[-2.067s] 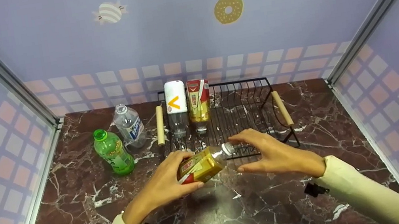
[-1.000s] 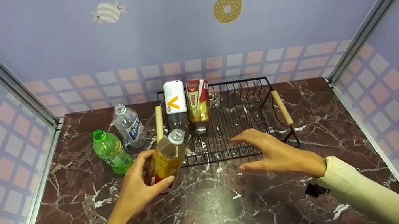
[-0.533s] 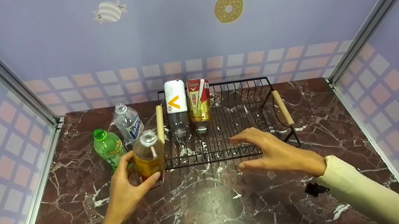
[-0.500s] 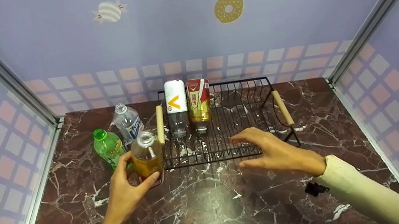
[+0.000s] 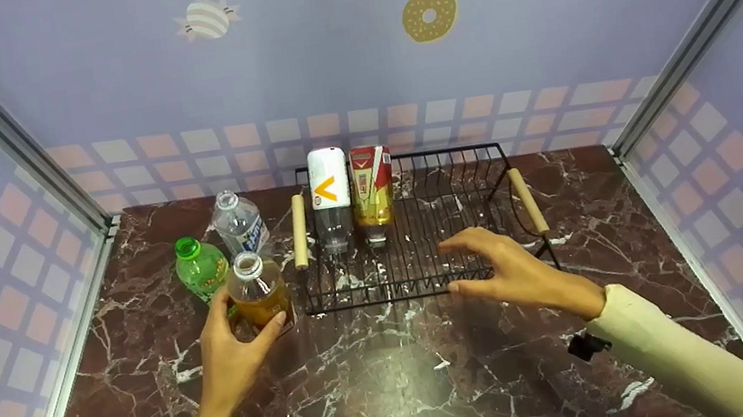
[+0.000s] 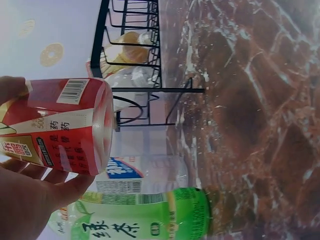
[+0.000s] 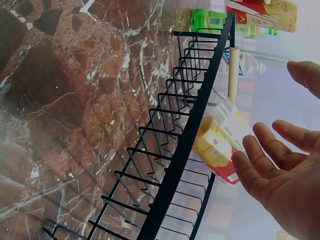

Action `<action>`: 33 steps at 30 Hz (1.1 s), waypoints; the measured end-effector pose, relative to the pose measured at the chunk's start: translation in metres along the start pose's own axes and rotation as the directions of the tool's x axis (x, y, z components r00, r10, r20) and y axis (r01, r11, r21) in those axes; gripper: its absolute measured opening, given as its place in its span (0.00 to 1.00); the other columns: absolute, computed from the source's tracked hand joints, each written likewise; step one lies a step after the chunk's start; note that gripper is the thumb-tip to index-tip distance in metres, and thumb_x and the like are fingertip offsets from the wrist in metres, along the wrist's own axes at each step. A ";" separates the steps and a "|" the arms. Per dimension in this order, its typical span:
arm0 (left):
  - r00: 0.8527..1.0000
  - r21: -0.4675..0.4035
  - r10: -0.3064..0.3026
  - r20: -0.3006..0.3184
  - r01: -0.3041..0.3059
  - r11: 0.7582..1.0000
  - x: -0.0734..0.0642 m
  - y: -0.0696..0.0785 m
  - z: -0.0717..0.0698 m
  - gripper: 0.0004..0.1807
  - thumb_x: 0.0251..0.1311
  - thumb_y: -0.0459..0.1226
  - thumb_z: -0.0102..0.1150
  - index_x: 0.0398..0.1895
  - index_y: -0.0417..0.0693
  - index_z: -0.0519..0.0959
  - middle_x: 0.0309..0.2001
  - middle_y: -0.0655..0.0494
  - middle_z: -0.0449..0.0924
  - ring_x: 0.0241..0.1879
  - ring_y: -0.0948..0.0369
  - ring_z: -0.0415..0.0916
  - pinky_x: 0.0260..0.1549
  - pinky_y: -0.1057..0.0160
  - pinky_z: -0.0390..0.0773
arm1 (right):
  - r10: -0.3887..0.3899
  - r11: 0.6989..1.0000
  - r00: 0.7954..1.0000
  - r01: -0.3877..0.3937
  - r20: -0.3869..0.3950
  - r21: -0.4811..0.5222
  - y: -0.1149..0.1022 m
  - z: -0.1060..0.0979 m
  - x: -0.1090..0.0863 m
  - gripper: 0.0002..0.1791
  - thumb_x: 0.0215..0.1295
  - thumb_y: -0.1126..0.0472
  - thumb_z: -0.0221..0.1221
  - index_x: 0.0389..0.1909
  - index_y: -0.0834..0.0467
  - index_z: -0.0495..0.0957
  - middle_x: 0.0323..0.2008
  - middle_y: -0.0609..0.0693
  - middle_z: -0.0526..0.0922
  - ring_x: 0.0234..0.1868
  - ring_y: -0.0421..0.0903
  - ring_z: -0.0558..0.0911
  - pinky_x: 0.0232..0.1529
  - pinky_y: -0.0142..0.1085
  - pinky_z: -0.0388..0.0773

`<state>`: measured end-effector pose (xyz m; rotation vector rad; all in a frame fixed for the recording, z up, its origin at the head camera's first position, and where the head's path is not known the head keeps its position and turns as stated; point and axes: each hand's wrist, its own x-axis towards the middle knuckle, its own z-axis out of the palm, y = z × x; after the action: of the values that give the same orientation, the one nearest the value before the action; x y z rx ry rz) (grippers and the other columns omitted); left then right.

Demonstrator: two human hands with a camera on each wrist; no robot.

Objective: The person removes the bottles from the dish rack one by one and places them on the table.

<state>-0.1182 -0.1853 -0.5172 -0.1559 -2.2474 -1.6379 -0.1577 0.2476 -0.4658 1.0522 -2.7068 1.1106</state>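
My left hand (image 5: 233, 350) grips a red-and-yellow plastic drink bottle (image 5: 265, 296), upright and uncapped, its base raised off the marble surface in the left wrist view. Just behind it stand a green tea bottle (image 5: 200, 265) and a clear bottle (image 5: 241, 225), both uncapped. Over the front right part of a black wire rack (image 5: 430, 295), my right hand (image 5: 516, 271) hovers with fingers spread and nothing in them. Two bottles lean neck-down in the rack: one with a white label (image 5: 328, 182) and one red-and-yellow (image 5: 372, 186).
Wooden handles, left (image 5: 299, 231) and right (image 5: 527, 201), stand at the rack's ends. Walls close in the dark marble tabletop (image 5: 401, 398) at the back and both sides. Small white specks and droplets lie on it around the rack.
My left hand has carried the bottle leftward from near the right hand, turning it from tilted to upright beside the green bottle. The right hand has hardly moved.
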 end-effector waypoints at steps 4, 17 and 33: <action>0.999 -0.036 -0.054 -0.009 0.054 0.998 0.001 -0.004 0.004 0.43 0.57 0.24 0.81 0.75 0.33 0.70 0.70 0.34 0.77 0.69 0.38 0.77 0.71 0.37 0.77 | -0.018 1.000 1.000 0.018 -0.010 -0.006 0.002 0.000 -0.001 0.32 0.70 0.56 0.76 0.70 0.64 0.79 0.64 0.59 0.84 0.65 0.60 0.84 0.69 0.60 0.81; 0.989 -0.001 -0.144 -0.039 0.144 0.990 0.014 -0.028 0.020 0.41 0.61 0.27 0.79 0.75 0.29 0.68 0.70 0.29 0.76 0.69 0.36 0.77 0.71 0.38 0.78 | -0.047 0.999 0.998 0.047 -0.031 -0.016 0.005 0.001 -0.003 0.31 0.68 0.58 0.76 0.68 0.64 0.80 0.63 0.59 0.85 0.63 0.59 0.85 0.67 0.59 0.83; 0.980 0.094 -0.179 -0.091 0.188 0.978 0.032 -0.047 0.043 0.41 0.62 0.30 0.80 0.75 0.30 0.70 0.67 0.28 0.79 0.66 0.35 0.78 0.70 0.38 0.76 | -0.018 1.000 1.000 0.018 -0.016 -0.021 0.007 0.000 -0.007 0.31 0.70 0.56 0.75 0.68 0.66 0.80 0.62 0.59 0.85 0.62 0.59 0.85 0.66 0.60 0.83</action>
<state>-0.1712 -0.1636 -0.5601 0.1470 -2.3352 -1.5816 -0.1566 0.2557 -0.4718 1.0580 -2.6851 1.0803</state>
